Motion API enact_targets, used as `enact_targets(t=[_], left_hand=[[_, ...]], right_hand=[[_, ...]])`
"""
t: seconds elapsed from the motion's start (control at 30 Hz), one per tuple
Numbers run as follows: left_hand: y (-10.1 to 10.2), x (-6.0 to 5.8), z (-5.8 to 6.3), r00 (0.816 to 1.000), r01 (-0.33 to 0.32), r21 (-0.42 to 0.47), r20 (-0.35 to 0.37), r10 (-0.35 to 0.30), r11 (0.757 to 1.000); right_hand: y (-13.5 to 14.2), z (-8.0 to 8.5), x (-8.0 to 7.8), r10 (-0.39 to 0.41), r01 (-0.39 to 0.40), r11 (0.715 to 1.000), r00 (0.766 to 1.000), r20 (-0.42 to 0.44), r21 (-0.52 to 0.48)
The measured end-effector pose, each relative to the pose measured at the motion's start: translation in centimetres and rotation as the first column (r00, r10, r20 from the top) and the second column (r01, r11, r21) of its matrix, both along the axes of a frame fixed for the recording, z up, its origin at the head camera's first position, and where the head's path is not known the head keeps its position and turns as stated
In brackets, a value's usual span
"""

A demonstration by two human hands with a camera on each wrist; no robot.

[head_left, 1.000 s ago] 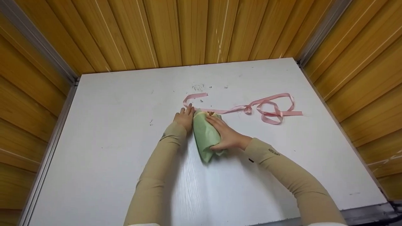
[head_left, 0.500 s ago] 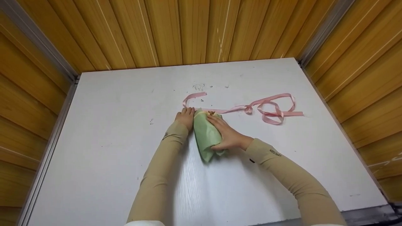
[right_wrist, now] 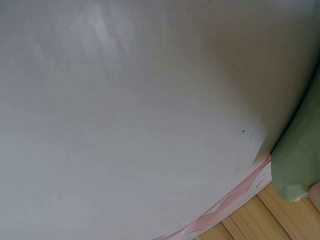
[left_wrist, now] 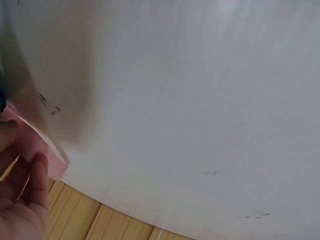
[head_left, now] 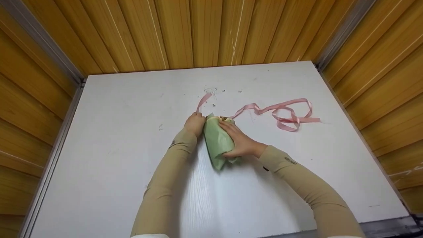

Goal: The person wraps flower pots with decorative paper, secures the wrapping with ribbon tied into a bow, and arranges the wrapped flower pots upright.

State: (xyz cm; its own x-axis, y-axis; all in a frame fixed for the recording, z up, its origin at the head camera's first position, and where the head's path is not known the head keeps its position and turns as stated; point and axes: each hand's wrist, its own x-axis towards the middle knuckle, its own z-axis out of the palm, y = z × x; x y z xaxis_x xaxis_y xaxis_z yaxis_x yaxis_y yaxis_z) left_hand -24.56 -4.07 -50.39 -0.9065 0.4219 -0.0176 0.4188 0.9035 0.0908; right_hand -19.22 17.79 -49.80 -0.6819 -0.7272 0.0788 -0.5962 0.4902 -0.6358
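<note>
While the left grip [head_left: 195, 124] pinches satiny ribbon [left_wrist: 32, 141], creased wrapping [head_left: 217, 140] bulges.

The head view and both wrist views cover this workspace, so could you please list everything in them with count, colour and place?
green bundle: one, pale green, near the table's middle
pink ribbon: one, pink, across the table's far half, partly hidden at the bundle
table: one, white, below everything
dark marks: several, scattered on the table
black item: one, by the right forearm, too small to identify
wall panels: many, yellow-brown, behind and at both sides
metal rails: several, grey, corners and edges
sleeves: two, tan, on the forearms
left hand: one, pinching the ribbon
right hand: one, gripping the bundle
</note>
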Motion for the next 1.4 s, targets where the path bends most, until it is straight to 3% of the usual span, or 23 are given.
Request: enact_targets(t=[0.17, 0.47, 0.67, 0.87, 1.13, 1.27, 1.4], left_hand=[[-0.4, 0.1, 0.5, 0.999, -0.008, 0.021, -0.045, 0.009, 1.0], [-2.0, 1.1, 1.0, 0.994, -0.086, 0.138, -0.054, 0.094, 0.987], [-3.1, 1.6, 1.4, 0.989, -0.139, 0.254, -0.005, 0.145, 0.957], [-4.1, 1.7, 1.6, 0.986, -0.149, 0.347, -0.012, 0.164, 0.926], [-6.9, 2.6, 1.7, 0.987, -0.129, 0.489, -0.025, 0.161, 0.863], [-8.4, 3.5, 2.6, 0.98, -0.172, 0.556, 0.011, 0.2, 0.813], [-10.0, 4.3, 3.4, 0.972, -0.183, 0.619, -0.005, 0.237, 0.764]], right_hand=[[0.0, 0.0, -0.2, 0.0, 0.0, 1.0, 1.0, -0.008, -0.014], [-0.2, -0.2, 0.0, -0.02, 0.02, 1.0, 1.0, 0.012, -0.003], [0.0, -0.2, 0.1, -0.001, 0.002, 1.0, 1.0, 0.024, -0.013], [0.1, -0.2, 0.1, -0.007, 0.007, 1.0, 1.0, 0.03, -0.017], [0.0, -0.3, 0.1, -0.021, 0.021, 1.0, 0.999, 0.044, -0.008], [0.1, -0.3, 0.0, -0.03, 0.03, 0.999, 0.998, 0.048, -0.014], [0.0, -0.2, 0.0, -0.027, 0.028, 0.999, 0.999, 0.046, -0.015]])
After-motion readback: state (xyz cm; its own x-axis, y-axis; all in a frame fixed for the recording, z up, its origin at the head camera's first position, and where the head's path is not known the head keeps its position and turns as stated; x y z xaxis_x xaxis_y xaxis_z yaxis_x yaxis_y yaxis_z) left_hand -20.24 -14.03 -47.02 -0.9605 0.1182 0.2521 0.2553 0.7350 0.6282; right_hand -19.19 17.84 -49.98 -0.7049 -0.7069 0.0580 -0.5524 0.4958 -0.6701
